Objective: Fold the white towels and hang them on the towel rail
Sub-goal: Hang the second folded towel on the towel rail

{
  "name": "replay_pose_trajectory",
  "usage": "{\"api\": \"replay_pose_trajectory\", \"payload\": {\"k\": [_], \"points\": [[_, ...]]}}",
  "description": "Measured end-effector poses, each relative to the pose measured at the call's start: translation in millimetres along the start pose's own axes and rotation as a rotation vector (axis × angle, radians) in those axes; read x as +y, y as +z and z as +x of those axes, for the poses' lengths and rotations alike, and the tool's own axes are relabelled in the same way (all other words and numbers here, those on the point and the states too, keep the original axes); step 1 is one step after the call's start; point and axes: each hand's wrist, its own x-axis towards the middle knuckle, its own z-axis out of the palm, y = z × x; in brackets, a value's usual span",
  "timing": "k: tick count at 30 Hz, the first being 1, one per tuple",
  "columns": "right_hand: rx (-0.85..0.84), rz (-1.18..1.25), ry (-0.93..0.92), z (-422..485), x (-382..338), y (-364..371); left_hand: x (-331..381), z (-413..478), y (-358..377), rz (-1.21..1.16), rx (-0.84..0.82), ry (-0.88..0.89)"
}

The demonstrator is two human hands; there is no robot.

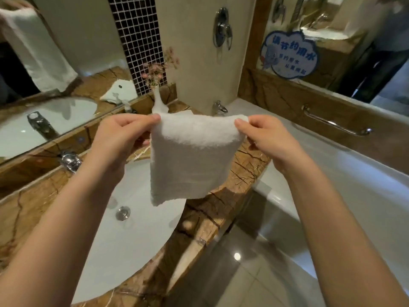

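Holding up a folded white towel point(190, 160) by its top corners, I see my left hand point(119, 138) pinch the left corner and my right hand point(263, 138) pinch the right one. Each grip is tight on the cloth. It hangs flat in the air above the sink point(132, 240) and the brown stone surface point(221, 207), near the bathtub point(354, 173).
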Motion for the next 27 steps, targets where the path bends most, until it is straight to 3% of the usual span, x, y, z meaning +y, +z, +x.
{"api": "replay_pose_trajectory", "payload": {"k": [4, 10, 16, 21, 27], "points": [[-0.102, 0.041, -0.159, 10, -26, -1, 20, -11, -7, -0.018, 0.120, 0.039], [-0.207, 0.132, -0.223, 24, -59, 7, 34, -32, -27, -0.193, 0.226, -0.049], [-0.328, 0.175, -0.325, 39, -86, 38, 46, -64, -55, -0.080, 0.409, 0.008], [-0.466, 0.212, -0.412, 50, -123, 70, 74, -80, -80, -0.002, 0.560, 0.186], [-0.503, 0.202, -0.559, 53, -165, 120, 99, -90, -122, 0.281, 0.734, 0.346]]}}
